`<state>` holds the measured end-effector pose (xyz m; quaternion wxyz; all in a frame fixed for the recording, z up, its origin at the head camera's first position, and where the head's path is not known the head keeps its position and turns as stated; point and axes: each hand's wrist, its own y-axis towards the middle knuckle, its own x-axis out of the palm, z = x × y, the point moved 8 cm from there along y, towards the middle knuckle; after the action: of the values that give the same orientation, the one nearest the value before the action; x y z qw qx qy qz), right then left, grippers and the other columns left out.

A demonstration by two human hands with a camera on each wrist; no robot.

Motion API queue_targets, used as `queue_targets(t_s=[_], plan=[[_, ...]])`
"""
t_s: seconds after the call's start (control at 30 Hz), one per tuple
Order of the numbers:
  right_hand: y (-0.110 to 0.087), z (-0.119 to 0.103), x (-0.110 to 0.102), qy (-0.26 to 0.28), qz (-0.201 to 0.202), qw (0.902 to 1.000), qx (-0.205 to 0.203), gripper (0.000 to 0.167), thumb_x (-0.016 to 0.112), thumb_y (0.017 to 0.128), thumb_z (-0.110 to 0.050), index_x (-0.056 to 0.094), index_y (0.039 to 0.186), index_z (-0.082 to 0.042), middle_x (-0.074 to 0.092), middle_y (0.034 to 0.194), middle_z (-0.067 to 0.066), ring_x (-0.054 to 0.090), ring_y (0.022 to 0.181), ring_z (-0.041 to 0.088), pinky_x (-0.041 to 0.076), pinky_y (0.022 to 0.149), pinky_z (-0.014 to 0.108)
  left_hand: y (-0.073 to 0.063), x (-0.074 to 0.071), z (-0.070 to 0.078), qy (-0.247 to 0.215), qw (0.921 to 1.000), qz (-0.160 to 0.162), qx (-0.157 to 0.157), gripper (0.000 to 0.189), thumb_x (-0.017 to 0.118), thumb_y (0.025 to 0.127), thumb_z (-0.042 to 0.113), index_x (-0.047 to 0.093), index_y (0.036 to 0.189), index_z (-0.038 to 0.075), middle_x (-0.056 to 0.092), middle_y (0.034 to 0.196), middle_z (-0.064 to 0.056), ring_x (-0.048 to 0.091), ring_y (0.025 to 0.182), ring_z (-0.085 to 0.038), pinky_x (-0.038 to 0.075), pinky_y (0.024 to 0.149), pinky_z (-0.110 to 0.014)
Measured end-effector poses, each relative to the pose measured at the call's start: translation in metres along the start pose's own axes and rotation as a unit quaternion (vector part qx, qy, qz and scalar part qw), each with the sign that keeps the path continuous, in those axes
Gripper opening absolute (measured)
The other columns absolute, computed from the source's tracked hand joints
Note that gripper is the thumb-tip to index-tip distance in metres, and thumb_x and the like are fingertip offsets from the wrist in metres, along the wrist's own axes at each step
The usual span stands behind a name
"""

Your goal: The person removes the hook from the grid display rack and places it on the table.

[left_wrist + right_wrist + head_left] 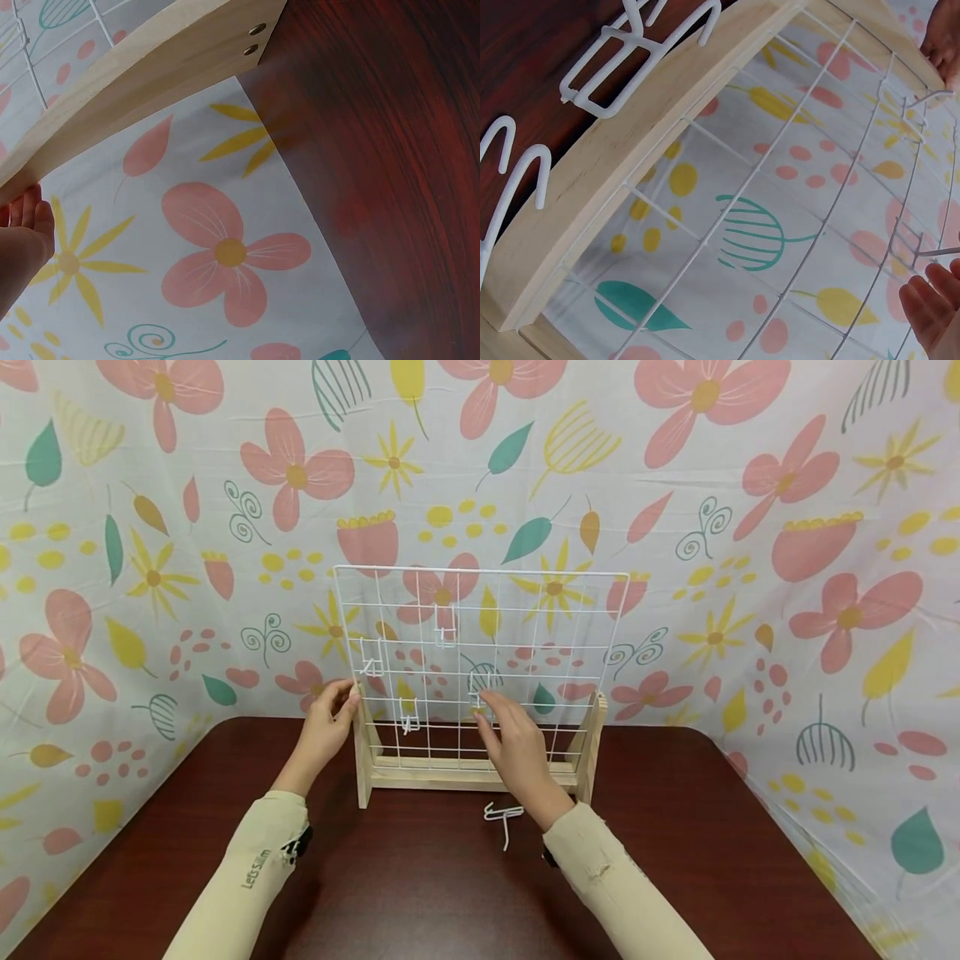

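A white wire grid panel (pixel 480 570) stands upright in a light wooden stand (pixel 472 782). My left hand (pixel 330 714) grips the top of the stand's left upright (pixel 363 768); the left wrist view catches only part of that hand, below the wooden edge. Up at the middle of the grid, my right hand (pixel 519 750) pinches a white wire hook (pixel 474 697) between fingers and thumb. In the right wrist view, this hook's prong (pixel 936 253) points towards the fingertips (pixel 922 300). Three other white hooks hang on the grid, including the low one (pixel 408 718).
Loose white hooks lie on the dark red-brown table (pixel 420 877) in front of the stand; one hook (pixel 592 75) shows whole-framed in the right wrist view, another (pixel 525 180) is cut off at the left. A flower-printed cloth (pixel 750 610) hangs behind and beside the table.
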<state>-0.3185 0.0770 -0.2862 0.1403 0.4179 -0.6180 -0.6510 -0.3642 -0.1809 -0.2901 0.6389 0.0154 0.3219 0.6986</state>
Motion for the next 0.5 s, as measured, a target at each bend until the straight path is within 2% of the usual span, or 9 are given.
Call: queue_targets(t_s=[0.3, 0.4, 0.5], plan=[[0.003, 0.001, 0.002, 0.003, -0.001, 1.0, -0.006, 0.028, 0.071, 0.086, -0.004, 0.066, 0.113, 0.001, 0.068, 0.112, 0.014, 0.064, 0.102, 0.028, 0.053, 0.087, 0.039, 0.014, 0.004, -0.039, 0.0, 1.0, 0.001, 0.001, 0.038, 0.049, 0.1, 0.01, 0.047, 0.132, -0.01, 0.055, 0.12, -0.028, 0.053, 0.107, -0.032, 0.04, 0.077, -0.006], [0.004, 0.0, 0.002, 0.001, 0.003, 0.9999, -0.011, 0.026, 0.071, 0.086, -0.004, 0.067, 0.112, 0.0, 0.069, 0.11, 0.013, 0.065, 0.101, 0.028, 0.053, 0.087, 0.038, 0.013, 0.004, -0.038, -0.001, 1.0, 0.001, 0.005, 0.038, 0.049, 0.1, 0.009, 0.046, 0.132, -0.01, 0.055, 0.12, -0.029, 0.054, 0.107, -0.032, 0.04, 0.078, -0.007], [0.005, -0.001, 0.002, 0.001, 0.006, 0.9998, -0.018, 0.025, 0.072, 0.085, -0.002, 0.068, 0.11, 0.0, 0.069, 0.109, 0.013, 0.065, 0.1, 0.027, 0.053, 0.086, 0.038, 0.008, 0.002, -0.022, -0.003, 0.9999, 0.001, 0.014, 0.035, 0.048, 0.1, 0.004, 0.046, 0.13, -0.015, 0.055, 0.118, -0.032, 0.053, 0.105, -0.035, 0.04, 0.078, -0.007]])
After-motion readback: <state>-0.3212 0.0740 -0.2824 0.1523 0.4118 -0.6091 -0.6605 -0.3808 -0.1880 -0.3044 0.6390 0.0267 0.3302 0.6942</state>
